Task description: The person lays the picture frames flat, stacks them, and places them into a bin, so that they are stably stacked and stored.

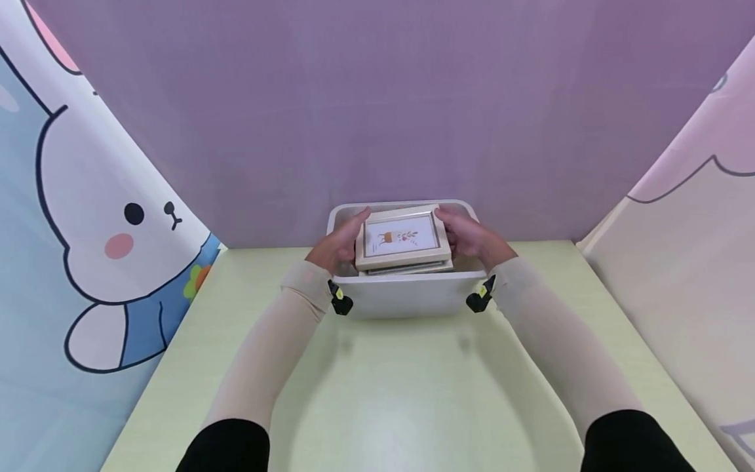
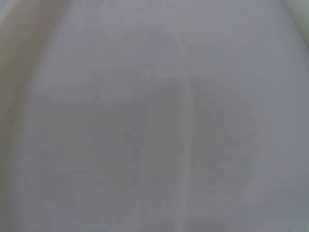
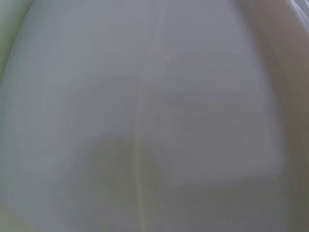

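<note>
In the head view, a small stack of picture frames (image 1: pixel 407 239) lies inside a white plastic bin (image 1: pixel 407 295) at the back of the table. The top frame has a cream border and a print of a deer-like figure with flowers. My left hand (image 1: pixel 342 244) grips the stack's left side, thumb on the upper edge. On the opposite side my right hand (image 1: pixel 468 236) grips it, thumb at the top right corner. The lower fingers of both hands are hidden inside the bin. Both wrist views show only the blurred, pale bin wall (image 2: pixel 145 145) up close.
The pale green table (image 1: pixel 413 393) extends in front of the bin. A purple backdrop (image 1: pixel 401 118) rises right behind it. Printed cloth panels stand at the left (image 1: pixel 88 229) and right (image 1: pixel 690 262). A black wrist camera (image 1: pixel 340 300) hangs near the bin's front wall.
</note>
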The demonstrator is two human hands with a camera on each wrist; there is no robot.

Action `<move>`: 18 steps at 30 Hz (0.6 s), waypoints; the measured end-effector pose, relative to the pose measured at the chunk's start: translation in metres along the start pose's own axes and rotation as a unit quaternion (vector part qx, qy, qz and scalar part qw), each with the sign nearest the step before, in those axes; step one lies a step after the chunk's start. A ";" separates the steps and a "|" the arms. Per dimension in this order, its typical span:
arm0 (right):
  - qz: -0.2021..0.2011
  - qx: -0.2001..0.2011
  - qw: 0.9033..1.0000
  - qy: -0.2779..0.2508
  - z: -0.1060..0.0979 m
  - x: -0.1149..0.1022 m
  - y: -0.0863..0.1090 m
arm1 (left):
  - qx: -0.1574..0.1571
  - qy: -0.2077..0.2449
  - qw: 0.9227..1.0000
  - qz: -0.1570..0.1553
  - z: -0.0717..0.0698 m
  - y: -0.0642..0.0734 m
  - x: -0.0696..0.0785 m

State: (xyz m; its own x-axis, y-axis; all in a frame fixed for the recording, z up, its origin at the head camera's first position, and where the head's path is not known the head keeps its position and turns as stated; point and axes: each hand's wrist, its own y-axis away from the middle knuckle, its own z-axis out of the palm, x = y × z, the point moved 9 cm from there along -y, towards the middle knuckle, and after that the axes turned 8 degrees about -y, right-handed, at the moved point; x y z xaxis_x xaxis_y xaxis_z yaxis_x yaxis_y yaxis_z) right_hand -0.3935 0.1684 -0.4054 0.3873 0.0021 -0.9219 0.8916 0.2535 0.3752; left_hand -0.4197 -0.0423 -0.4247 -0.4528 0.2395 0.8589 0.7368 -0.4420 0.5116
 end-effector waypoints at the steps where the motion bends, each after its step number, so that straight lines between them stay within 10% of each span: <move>1: 0.011 -0.014 1.000 0.007 0.003 0.002 0.000 | 0.003 0.001 1.000 -0.006 -0.001 0.000 -0.001; 18: -0.026 -0.007 1.000 -0.005 0.003 -0.003 0.005 | 0.081 -0.042 0.996 0.019 -0.010 0.007 0.002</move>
State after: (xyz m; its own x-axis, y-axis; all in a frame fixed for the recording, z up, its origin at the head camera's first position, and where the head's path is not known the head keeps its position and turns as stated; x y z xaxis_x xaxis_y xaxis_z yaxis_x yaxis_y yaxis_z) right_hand -0.3900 0.1665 -0.4002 0.3423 -0.0219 -0.9393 0.9078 0.2657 0.3246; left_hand -0.4202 -0.0536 -0.4195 -0.3843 0.3002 0.8730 0.8268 -0.3088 0.4702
